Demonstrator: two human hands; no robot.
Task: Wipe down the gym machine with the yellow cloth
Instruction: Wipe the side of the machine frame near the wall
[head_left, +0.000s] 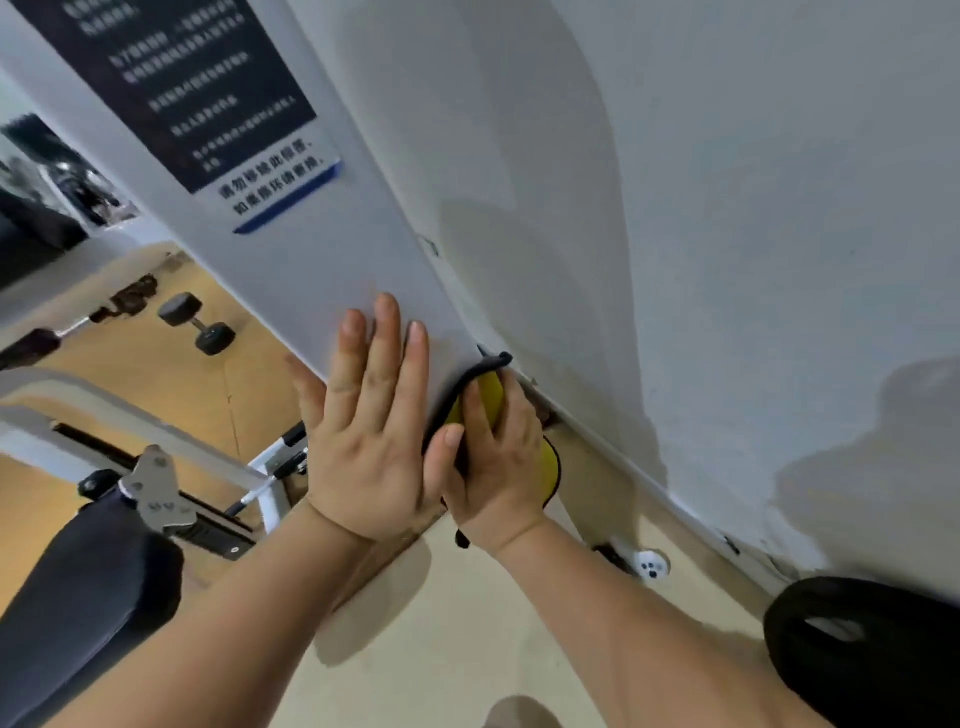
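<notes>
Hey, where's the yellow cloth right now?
Head view, near centre: the black-edged yellow cloth is held by the right hand against the white machine panel edge, just right of the flat left hand.

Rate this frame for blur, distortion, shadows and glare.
Head view: wide-angle distortion tilts and bends the white machine panel and the wall; small print on the dark label is blurred; soft shadows fall on the wall and on the floor below the left hand; the left hand, right hand and yellow cloth look fairly sharp; no harsh glare.

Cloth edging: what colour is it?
Black, bordering the yellow cloth, seen in the head view.
</notes>
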